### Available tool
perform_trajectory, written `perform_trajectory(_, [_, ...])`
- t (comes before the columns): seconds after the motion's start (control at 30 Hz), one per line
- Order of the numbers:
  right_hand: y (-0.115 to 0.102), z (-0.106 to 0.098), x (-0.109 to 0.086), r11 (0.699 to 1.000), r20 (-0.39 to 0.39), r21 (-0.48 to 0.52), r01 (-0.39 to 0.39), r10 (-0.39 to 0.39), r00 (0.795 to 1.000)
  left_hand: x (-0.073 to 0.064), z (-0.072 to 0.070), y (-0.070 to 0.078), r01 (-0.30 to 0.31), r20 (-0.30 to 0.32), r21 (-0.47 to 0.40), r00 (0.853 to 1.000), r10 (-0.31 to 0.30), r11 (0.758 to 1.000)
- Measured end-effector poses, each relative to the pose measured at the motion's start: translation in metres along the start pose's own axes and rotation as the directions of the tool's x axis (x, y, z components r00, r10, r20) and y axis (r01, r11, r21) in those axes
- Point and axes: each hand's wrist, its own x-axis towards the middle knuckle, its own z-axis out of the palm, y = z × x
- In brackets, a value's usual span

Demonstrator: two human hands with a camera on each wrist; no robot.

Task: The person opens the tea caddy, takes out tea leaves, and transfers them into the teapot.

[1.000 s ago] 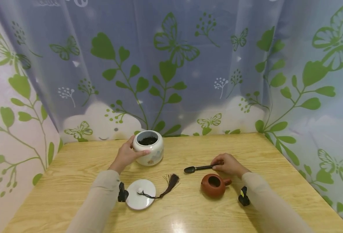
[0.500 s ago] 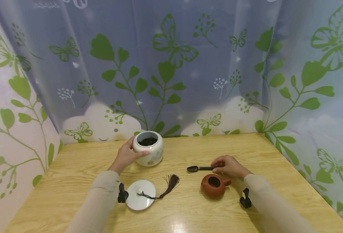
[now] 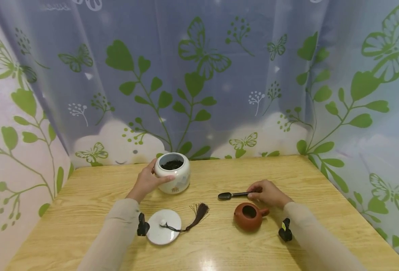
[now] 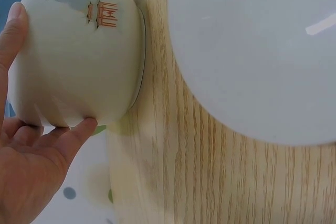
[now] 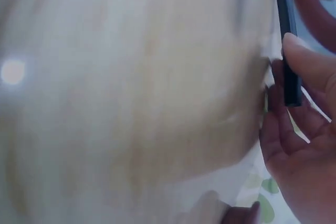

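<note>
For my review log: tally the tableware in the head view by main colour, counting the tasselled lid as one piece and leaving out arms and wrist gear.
White: 2 (open jar, tasselled lid)
Black: 1 (spoon)
Reddish-brown: 1 (teapot)
Total: 4

Head camera: high, looks forward, down over table (image 3: 216, 218). Left wrist camera: close, sideways; jar (image 4: 79, 66) upper left. Right wrist: close; black spoon (image 5: 286, 22) upper right. Head view shares both, lower half.
</note>
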Motion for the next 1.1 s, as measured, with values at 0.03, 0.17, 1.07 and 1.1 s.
perform_trajectory(0.03, [-0.001,-0.002,-0.001,1.000,-0.009,0.011,-0.012,0.012,1.000,0.000,0.000,0.000,-0.001,0.000,0.000,1.000,0.001,1.000])
perform_trajectory(0.17, [-0.004,-0.008,-0.003,0.988,-0.031,0.148,-0.044,0.049,0.998,0.001,0.001,0.000,-0.007,0.000,-0.001,1.000,0.007,1.000])
perform_trajectory(1.07, [-0.126,-0.019,0.034,0.743,-0.245,0.667,0.055,0.149,0.958,-0.001,0.000,0.000,-0.010,0.005,-0.022,1.000,0.010,1.000])
perform_trajectory(1.1, [-0.131,-0.017,0.037,0.743,-0.253,0.666,0.065,0.143,0.957,-0.001,0.000,0.001,-0.010,0.005,-0.019,1.000,0.010,1.000])
